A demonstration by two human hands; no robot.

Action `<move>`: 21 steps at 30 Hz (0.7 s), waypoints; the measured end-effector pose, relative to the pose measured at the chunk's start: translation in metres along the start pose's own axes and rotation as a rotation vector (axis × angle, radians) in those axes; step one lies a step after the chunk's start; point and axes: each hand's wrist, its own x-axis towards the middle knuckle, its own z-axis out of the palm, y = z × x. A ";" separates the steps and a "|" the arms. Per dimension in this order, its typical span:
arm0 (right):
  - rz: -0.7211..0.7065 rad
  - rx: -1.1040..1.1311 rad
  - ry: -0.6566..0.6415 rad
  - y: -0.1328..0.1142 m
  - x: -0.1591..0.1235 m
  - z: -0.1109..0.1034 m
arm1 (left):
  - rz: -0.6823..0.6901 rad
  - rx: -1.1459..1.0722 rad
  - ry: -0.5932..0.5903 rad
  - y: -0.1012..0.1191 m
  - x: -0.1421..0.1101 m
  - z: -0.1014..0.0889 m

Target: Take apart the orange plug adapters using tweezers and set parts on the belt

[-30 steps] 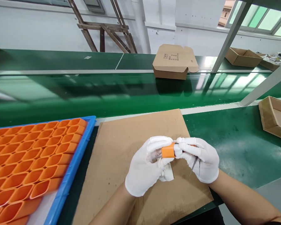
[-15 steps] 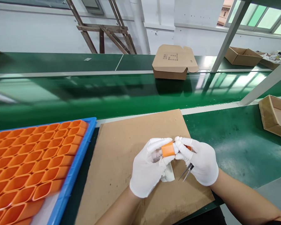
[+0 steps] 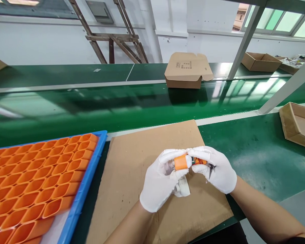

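My left hand (image 3: 156, 181), in a white glove, is closed around a short orange sleeve (image 3: 180, 162) with a whitish rounded end facing right. A clear or pale part shows at the sleeve's left, mostly hidden by the fingers. My right hand (image 3: 220, 171), also gloved, pinches a small circuit board (image 3: 198, 161) with orange and dark parts. The board's left end lies close to the sleeve's white end; whether they touch I cannot tell. Dark metal tips, perhaps of tweezers (image 3: 211, 170), poke out from the right hand. Loose white glove fabric (image 3: 182, 187) hangs below the left fingers.
Beneath my hands lies a cardboard sheet (image 3: 132, 159) on the green table (image 3: 254, 152). At left, a blue tray (image 3: 91, 169) holds rows of orange sleeves (image 3: 40, 179). A cardboard box (image 3: 186, 69) stands beyond the green belt (image 3: 104, 108); an open carton (image 3: 298, 125) sits at right.
My right hand has turned, so more of the circuit board shows between its fingers. The metal tips now stick out less. The left hand keeps hold of the sleeve.
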 end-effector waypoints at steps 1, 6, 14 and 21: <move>0.009 0.028 -0.024 0.000 0.001 -0.002 | -0.002 -0.001 -0.006 -0.001 0.001 -0.001; 0.046 0.033 -0.031 0.000 -0.001 0.001 | -0.016 -0.038 -0.007 -0.008 0.006 -0.005; 0.043 -0.226 0.176 -0.005 -0.006 0.014 | 0.017 -0.085 -0.032 -0.009 0.004 -0.001; -0.028 -0.403 0.198 -0.010 -0.012 0.019 | 0.200 0.024 -0.010 -0.013 -0.002 0.000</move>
